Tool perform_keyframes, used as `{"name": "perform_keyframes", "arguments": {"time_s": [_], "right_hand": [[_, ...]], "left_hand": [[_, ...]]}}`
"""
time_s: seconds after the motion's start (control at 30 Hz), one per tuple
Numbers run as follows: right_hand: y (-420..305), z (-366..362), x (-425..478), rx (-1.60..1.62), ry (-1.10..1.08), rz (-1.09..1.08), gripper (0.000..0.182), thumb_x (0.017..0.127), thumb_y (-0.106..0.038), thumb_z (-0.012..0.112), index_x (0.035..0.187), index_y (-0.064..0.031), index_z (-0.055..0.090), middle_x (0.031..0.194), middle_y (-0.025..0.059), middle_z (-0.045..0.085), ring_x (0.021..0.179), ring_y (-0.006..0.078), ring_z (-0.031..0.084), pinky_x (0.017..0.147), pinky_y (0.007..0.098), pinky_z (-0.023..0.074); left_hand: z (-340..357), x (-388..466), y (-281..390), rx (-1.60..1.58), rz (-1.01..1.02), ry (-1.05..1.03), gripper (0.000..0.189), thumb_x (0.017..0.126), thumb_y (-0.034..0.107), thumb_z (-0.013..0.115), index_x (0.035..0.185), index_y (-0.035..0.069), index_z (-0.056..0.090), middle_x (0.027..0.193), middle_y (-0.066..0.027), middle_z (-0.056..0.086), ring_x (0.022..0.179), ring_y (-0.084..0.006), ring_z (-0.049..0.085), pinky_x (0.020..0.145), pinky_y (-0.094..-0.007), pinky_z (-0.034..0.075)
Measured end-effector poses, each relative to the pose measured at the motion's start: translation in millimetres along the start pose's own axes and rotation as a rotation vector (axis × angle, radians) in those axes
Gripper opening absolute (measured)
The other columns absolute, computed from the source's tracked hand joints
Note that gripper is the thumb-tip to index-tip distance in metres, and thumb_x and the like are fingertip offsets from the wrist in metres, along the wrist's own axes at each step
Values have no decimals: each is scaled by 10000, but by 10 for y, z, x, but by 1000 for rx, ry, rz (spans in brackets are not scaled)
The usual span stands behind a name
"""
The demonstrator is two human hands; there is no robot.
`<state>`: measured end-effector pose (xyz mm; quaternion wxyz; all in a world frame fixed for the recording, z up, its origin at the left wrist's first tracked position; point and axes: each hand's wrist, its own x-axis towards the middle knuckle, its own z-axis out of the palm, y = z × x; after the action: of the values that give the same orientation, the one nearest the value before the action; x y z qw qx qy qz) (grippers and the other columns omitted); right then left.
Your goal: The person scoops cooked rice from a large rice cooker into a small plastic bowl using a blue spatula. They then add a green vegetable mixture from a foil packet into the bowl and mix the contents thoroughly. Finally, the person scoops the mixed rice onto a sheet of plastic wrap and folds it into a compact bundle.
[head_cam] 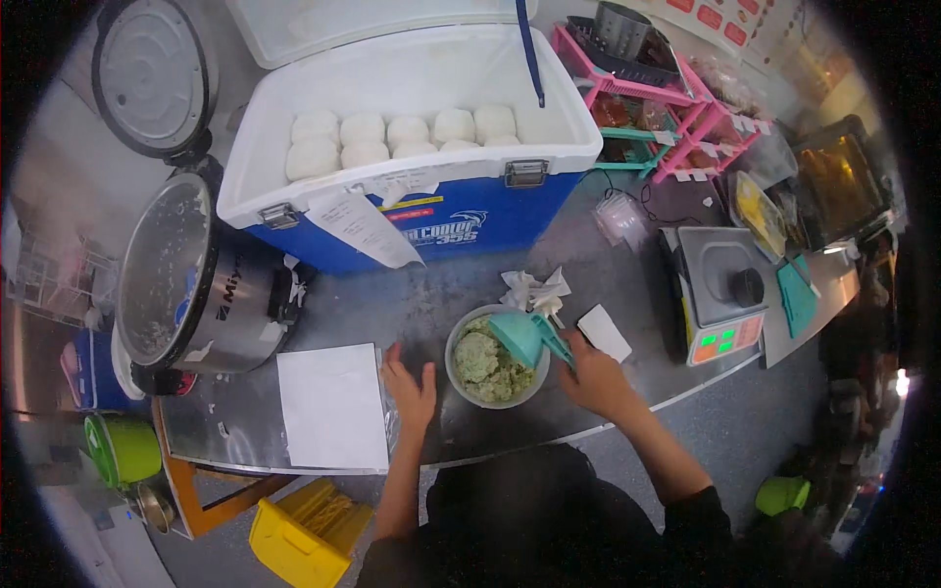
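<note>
My right hand (594,373) grips the handle of a teal plastic scoop (518,338), whose rounded head lies over the upper right of a pale bowl (544,371). Inside the bowl is a lumpy pale-green food mixture (478,356). My left hand (410,386) holds nothing; its fingers are spread between the bowl and a stack of white paper sheets (332,408), close to the clear plastic at the stack's right edge. Crumpled white tissue (535,291) lies behind the bowl, and a small white pad (604,334) is right of it.
Behind stands an open blue cooler box (470,228) holding round white wrapped-looking pieces (408,132). An open steel rice cooker (235,294) is at the left. At the right are a digital scale (720,283), a teal dustpan-like tool (798,298) and pink shelving (632,82).
</note>
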<state>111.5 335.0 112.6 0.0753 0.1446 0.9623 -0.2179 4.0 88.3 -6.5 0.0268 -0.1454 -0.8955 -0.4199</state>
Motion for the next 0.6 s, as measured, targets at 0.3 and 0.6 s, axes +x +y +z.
{"name": "perform_keyframes", "arguments": {"time_s": [0.3,0.6], "right_hand": [[-370,757,380,-513,-181,-33,572,684,-71,532,1193,95,327,782,166,586,642,237,607,499,322,481],[-426,664,730,-118,-671,-31,341,657,-93,567,953,74,540,861,196,593,786,315,593,653,403,477]], "left_hand": [[258,-363,339,-853,-205,-397,679,810,11,452,1323,22,7,1366,-138,124,1249,-221,159,1012,-321,154],[207,-374,306,-1083,-251,-456,786,769,-67,497,1331,74,-35,1366,-131,116,1239,-213,183,997,-320,186]]}}
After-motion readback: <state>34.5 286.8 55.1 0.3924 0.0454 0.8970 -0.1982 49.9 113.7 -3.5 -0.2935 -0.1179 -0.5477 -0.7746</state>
